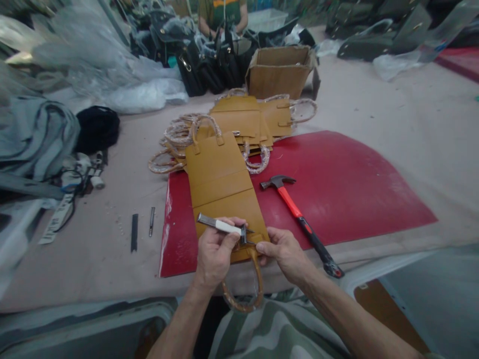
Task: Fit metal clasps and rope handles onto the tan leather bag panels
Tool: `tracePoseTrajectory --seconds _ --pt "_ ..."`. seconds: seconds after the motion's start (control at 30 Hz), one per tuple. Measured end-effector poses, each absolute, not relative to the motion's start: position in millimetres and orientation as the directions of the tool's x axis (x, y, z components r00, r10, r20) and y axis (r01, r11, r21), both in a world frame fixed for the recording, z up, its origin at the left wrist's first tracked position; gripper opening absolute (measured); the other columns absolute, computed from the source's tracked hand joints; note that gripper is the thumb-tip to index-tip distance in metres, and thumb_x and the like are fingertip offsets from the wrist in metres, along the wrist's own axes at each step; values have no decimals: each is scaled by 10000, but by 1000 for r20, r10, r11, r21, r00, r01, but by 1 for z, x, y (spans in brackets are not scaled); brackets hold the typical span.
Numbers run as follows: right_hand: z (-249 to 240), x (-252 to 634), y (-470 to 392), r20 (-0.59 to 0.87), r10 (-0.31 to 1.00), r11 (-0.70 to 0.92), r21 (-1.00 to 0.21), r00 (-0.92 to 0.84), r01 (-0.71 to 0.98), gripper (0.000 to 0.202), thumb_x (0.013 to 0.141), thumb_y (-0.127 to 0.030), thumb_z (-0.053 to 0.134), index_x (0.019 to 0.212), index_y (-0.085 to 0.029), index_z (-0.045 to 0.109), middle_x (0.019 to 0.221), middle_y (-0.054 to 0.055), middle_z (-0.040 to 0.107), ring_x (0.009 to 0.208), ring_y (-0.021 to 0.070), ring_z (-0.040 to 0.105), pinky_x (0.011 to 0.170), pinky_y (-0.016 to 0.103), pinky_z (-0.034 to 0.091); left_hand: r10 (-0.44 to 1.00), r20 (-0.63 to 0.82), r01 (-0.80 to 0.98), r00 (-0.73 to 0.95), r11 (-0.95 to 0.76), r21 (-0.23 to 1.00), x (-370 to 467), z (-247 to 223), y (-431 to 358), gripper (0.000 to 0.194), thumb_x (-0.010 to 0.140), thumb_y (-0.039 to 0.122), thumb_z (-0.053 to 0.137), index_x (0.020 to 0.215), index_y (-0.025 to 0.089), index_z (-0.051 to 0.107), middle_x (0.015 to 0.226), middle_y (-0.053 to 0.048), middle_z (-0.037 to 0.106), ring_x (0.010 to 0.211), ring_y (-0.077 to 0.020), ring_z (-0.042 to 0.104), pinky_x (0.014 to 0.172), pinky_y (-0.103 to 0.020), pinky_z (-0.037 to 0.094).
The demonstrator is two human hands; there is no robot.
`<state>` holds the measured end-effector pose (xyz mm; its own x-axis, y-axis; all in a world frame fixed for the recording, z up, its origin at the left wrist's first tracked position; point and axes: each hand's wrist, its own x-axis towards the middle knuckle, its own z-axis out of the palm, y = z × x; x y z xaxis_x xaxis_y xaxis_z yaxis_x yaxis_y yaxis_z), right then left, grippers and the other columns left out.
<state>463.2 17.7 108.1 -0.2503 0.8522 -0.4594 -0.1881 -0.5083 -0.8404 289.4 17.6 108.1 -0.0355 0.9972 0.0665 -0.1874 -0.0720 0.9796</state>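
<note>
A mustard-coloured bag panel (223, 172) lies lengthwise before me, its near end at the table edge. My left hand (213, 257) is closed around a metal two-pronged punch (228, 228) with a white-wrapped shank. The prongs point right, over the near end of the panel beside a handle tab; whether they touch the leather I cannot tell. My right hand (287, 252) pinches the panel's right near edge, thumb on top. A plastic-wrapped handle (259, 286) hangs from this end towards my lap. Right of the panel rests a claw hammer (299, 217) with a red and black grip.
Under the panel is a red mat (348, 184). More mustard panels (239, 119) with wrapped handles are piled behind. To the left lie a dark flat strip (134, 232) and a small metal rod (151, 222). A cardboard box (279, 75), black bags (209, 67) and another person (223, 17) are beyond.
</note>
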Motion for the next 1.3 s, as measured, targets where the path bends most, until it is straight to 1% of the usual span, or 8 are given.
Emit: tracePoseTrajectory --seconds 0.27,0.47,0.6,0.67,0.8,0.9,1.03,1.3 --pt "109 465 22 -480 850 -518 -835 -216 -186 332 602 -355 782 839 -143 687 717 10 696 550 106 581 484 208 472 999 31 -187 -44 -39 982 293 104 22 131 894 269 693 964 190 615 1028 -48 745 965 -183 740 832 -280 597" --pt "104 475 32 -464 862 -498 -851 -205 -166 399 627 -415 819 885 -139 689 775 32 708 564 102 573 505 210 483 982 29 -276 -189 -81 958 272 105 35 206 864 304 733 977 189 605 981 -38 759 916 -187 748 874 -331 588" --pt "95 476 36 -480 847 -519 -841 -227 -157 432 611 -437 842 883 -138 690 835 55 722 585 109 583 510 218 496 961 17 -284 -276 -98 954 253 106 38 222 852 311 748 971 185 610 981 -36 761 905 -181 749 868 -319 585" --pt "95 475 35 -497 837 -533 -836 -230 -130 442 610 -455 838 881 -136 695 809 56 720 579 115 587 497 220 488 955 10 -294 -297 -101 950 251 106 33 221 851 304 750 977 189 610 980 -30 762 902 -178 749 867 -319 588" --pt "96 472 31 -484 847 -513 -852 -222 -99 425 651 -475 809 881 -136 699 744 43 703 554 112 575 477 214 459 969 25 -245 -245 -87 966 267 109 21 211 858 294 738 986 180 615 1000 -50 758 928 -195 748 855 -326 602" --pt "98 471 30 -439 866 -481 -862 -241 -158 405 680 -464 807 892 -138 692 750 27 690 556 101 562 495 215 455 984 10 -181 -179 -43 982 285 112 17 206 866 306 725 985 172 622 1039 -76 750 967 -205 739 830 -303 610" --pt "101 470 29 -399 861 -480 -842 -315 -245 417 636 -383 849 942 -145 699 788 15 698 613 114 593 571 237 493 993 4 -164 -116 -23 986 301 111 18 192 876 300 713 998 178 628 1076 -83 744 1001 -199 732 863 -300 609" --pt "98 466 29 -422 851 -505 -822 -313 -264 341 651 -350 805 901 -144 696 818 37 721 655 133 614 593 252 500 980 23 -222 -197 -68 973 299 103 21 183 888 292 706 996 183 607 1051 -61 740 967 -200 747 854 -314 613"
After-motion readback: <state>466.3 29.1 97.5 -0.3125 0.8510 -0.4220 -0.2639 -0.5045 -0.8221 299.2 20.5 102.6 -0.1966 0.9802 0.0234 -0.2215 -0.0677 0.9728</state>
